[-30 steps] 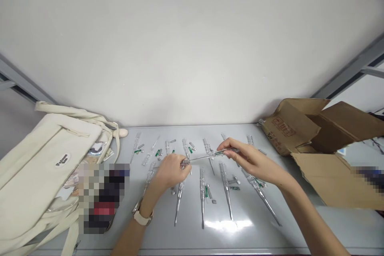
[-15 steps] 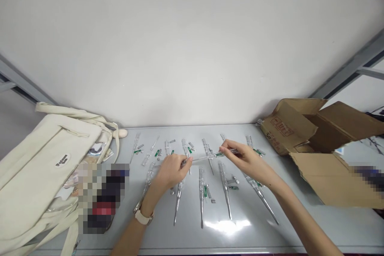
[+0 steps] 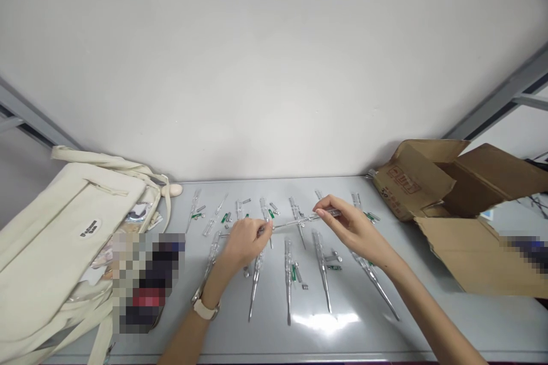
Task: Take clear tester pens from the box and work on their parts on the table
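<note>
A tester screwdriver with a clear handle is held level across the middle of the table. My left hand, wearing a white-strapped watch, pinches its metal shaft. The fingers of my right hand are closed around the handle end, hiding part of it. Below the hands lie more tester screwdrivers, among them one in the centre and another to its right. Beside them are small green pieces, springs and metal caps. A further row lies behind, partly covered by my hands.
A cream bag with loose straps covers the left side of the grey table. Next to it is a blurred dark object. An open cardboard box stands on the right, one flap spread toward me. A wall rises behind.
Both hands stay almost in place on the screwdriver. The green piece that showed at my right fingertips is no longer visible there. The loose parts on the table lie as before.
</note>
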Available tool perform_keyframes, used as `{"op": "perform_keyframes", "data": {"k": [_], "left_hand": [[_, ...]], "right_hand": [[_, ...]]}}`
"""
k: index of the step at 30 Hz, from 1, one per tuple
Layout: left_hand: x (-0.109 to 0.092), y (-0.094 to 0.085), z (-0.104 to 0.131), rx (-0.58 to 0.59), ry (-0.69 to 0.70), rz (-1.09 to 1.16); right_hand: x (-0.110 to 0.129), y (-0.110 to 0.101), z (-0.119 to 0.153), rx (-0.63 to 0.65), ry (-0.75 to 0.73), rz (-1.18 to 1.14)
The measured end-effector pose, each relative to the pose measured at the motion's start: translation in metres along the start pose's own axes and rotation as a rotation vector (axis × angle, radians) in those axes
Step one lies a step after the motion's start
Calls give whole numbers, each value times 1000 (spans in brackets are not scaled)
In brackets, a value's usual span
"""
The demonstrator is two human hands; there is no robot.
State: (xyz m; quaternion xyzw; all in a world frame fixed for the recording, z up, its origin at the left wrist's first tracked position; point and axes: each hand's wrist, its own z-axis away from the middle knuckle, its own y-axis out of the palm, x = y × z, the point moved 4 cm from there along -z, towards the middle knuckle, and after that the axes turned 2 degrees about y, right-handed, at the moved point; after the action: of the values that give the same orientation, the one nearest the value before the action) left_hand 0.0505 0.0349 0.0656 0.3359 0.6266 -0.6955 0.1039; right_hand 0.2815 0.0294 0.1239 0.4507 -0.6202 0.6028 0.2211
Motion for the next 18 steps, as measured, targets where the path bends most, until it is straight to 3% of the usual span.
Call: {"op": "perform_keyframes", "data": {"k": [6, 18], "left_hand": [[2, 1, -1, -11, -29, -13], [1, 4, -1, -2, -15, 7]], "right_hand": [[-4, 1, 0, 28, 43, 6], [-30, 10, 8, 7, 236, -208]]}}
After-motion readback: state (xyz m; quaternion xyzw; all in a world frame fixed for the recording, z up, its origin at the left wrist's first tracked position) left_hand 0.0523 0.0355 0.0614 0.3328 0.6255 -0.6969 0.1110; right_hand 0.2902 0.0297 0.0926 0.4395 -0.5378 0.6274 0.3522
